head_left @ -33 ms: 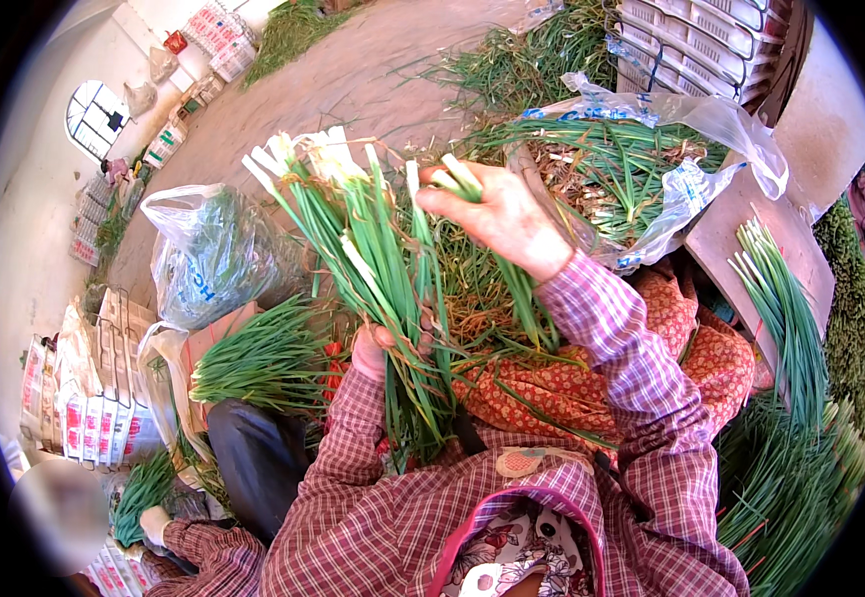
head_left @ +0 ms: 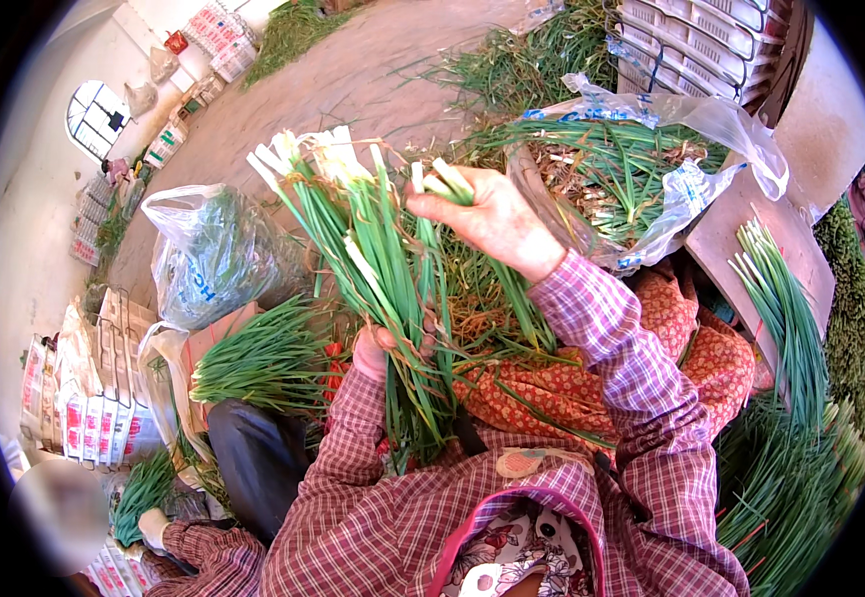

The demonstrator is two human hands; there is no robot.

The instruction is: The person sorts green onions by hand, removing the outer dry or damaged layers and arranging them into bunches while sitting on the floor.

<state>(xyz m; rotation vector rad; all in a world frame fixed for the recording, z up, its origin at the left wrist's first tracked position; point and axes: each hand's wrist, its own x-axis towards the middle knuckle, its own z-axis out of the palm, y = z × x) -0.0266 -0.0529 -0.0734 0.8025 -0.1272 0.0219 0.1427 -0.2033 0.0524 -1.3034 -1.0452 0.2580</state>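
My left hand (head_left: 375,350) is closed around a thick bunch of garlic chives (head_left: 378,239), whose white stem ends point up and away from me. Limp, dry brownish leaves hang among the green ones. Right beside that bunch, my right hand (head_left: 507,224) pinches a few stalks (head_left: 449,182) near their pale ends, and their green leaves trail down below the palm. Some of the right fingers are hidden behind the stalks. Loose trimmings (head_left: 482,308) lie beneath both hands, next to a red flowered cloth (head_left: 542,393) over my lap.
On the right, an open plastic bag (head_left: 686,204) holds more chives, and a neat bunch (head_left: 785,308) lies on a board (head_left: 751,239). A filled clear bag (head_left: 203,259) and another bunch (head_left: 263,358) are on the left. A co-worker's hand (head_left: 154,525) touches greens at lower left. Crates (head_left: 696,45) are stacked behind.
My right hand has shifted slightly left and down with its stalks, closer to the bunch. The bunch in my left hand has tilted a little to the right.
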